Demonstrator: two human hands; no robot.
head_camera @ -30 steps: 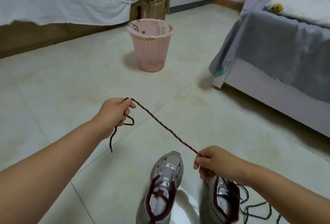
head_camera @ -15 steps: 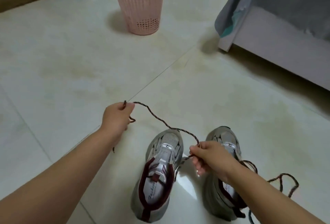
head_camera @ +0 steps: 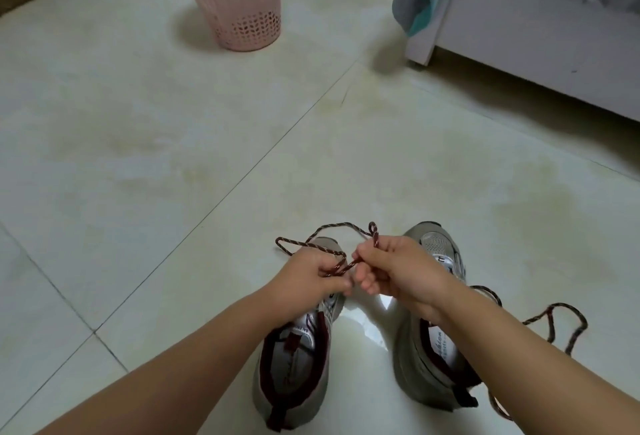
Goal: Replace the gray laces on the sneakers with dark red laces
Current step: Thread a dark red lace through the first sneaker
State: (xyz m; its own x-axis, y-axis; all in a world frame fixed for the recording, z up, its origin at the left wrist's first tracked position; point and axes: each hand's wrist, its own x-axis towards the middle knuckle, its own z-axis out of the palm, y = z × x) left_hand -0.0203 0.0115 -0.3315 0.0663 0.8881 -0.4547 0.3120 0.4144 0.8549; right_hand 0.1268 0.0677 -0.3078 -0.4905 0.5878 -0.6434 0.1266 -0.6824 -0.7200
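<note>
Both bare hands meet just above the two grey-and-silver mesh sneakers that stand side by side on the pale glossy tiled floor (head_camera: 138,175). The left hand (head_camera: 308,277) has its fingers curled in and pressed against the thumb, pinching a dark red braided shoelace (head_camera: 332,228) over the toe of the left sneaker (head_camera: 294,365). The right hand (head_camera: 394,272) sits just beside it, almost touching, with thumb and forefinger nipped on the same cord and the other fingers folded under. Between the two grips a short piece of lace runs taut; beyond them it rises in slack loops that hang above the floor in front of the knuckles. The right sneaker (head_camera: 436,358) lies partly under the right forearm, its dark red collar lining showing. A second dark red speckled lace (head_camera: 561,317) trails in loose curves on the tiles just beside that shoe's outer side. Farther off stand a pink perforated plastic waste basket (head_camera: 239,1) and the corner of a pale grey bed frame (head_camera: 519,29) draped with a grey sheet.
</note>
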